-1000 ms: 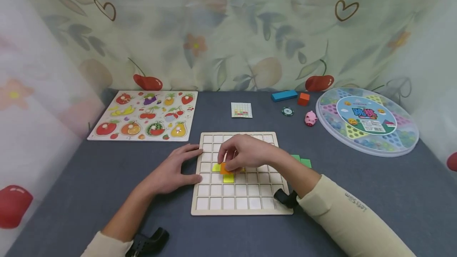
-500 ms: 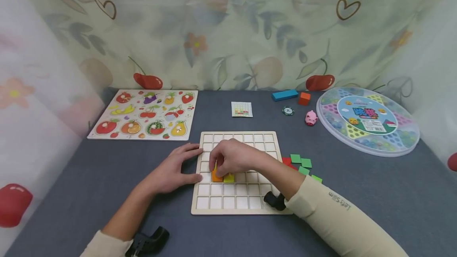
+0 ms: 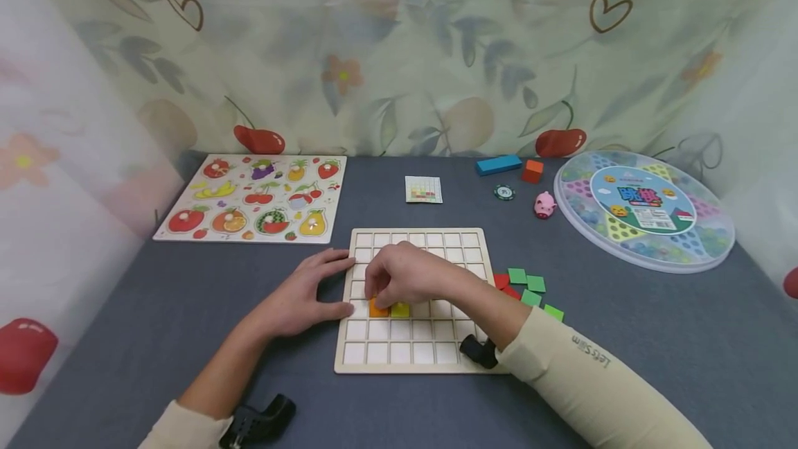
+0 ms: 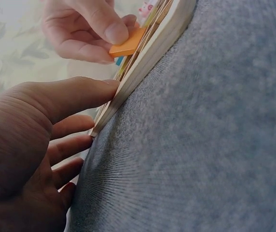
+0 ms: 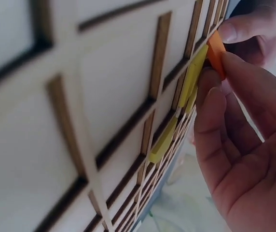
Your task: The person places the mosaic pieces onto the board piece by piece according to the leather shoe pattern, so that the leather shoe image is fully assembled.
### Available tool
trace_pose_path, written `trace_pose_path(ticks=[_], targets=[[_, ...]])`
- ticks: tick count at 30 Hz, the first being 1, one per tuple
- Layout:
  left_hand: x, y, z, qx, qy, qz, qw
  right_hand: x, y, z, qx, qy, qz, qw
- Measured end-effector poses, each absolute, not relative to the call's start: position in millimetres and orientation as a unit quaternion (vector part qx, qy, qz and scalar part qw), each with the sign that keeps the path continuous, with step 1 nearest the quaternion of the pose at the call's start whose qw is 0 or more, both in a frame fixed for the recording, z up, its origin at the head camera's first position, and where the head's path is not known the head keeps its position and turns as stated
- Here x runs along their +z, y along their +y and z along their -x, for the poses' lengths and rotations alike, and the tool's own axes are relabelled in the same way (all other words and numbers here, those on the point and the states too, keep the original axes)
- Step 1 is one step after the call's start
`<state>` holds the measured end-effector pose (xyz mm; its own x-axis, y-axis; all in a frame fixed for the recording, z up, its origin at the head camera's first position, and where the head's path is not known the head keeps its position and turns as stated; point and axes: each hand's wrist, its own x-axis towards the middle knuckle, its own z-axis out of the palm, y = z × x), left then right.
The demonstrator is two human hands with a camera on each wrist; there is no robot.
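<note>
My right hand point(image 3: 408, 274) pinches an orange square tile point(image 4: 127, 44) between thumb and fingers, over the left-middle part of a wooden grid board point(image 3: 422, 368). In the right wrist view, the tile's edge comes down beside yellow tiles point(image 5: 193, 77) set in the grid's cells. One yellow tile point(image 3: 400, 310) shows just right of the orange one in the head view; the right hand hides the cells behind. With fingers spread, my left hand point(image 3: 298, 300) rests at the board's left edge, thumb and fingertips touching the rim.
Right of the board lie loose red tiles point(image 3: 501, 281) and green tiles point(image 3: 531, 298). Behind are a small pattern card point(image 3: 424, 190), a blue block point(image 3: 499, 165), an orange cube point(image 3: 533, 171), a chip point(image 3: 504, 192), a pink pig point(image 3: 544, 205), a round game box point(image 3: 704, 255) and a fruit puzzle board point(image 3: 268, 170).
My right hand has moved left and slightly nearer with the orange tile, from above the yellow tiles to the cell left of one. The left hand stays at the board's edge.
</note>
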<state>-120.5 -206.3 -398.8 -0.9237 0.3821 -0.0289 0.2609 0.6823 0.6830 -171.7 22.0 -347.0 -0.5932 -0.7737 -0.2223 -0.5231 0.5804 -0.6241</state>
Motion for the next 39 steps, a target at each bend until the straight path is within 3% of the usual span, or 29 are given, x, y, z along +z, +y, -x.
trace_pose_path(ticks=[22,39], targets=[[-397.1,-203.9,121.1,0.356,0.914,-0.178,0.085,-348.5,36.5,172.3,-0.260,0.857,0.378,0.234],[-399.8,-206.6,119.0,0.350,0.917,-0.174,0.086,-334.3,111.9,175.7,-0.352,0.844,0.321,0.246]])
